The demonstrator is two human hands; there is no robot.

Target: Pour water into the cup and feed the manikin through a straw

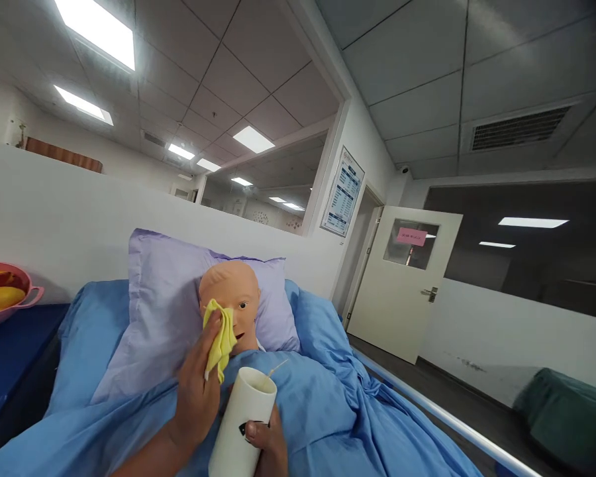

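Down and left of the manikin head (236,281), the person's left hand (199,387) is showing bare, its fingers (207,334) looking slender and its wrist (181,434) running into an equally bare, smooth forearm (151,457). Below the manikin head, the right hand (273,442) is also showing bare, its thumb (259,434) displaying a rounded tip and nail.

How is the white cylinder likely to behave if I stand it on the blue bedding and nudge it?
The white cylinder would probably tip easily, being tall and narrow on rumpled blue bedding. Toppled, it might roll, since its wall is round. It seems stiff: its open top looks undented above the right hand.
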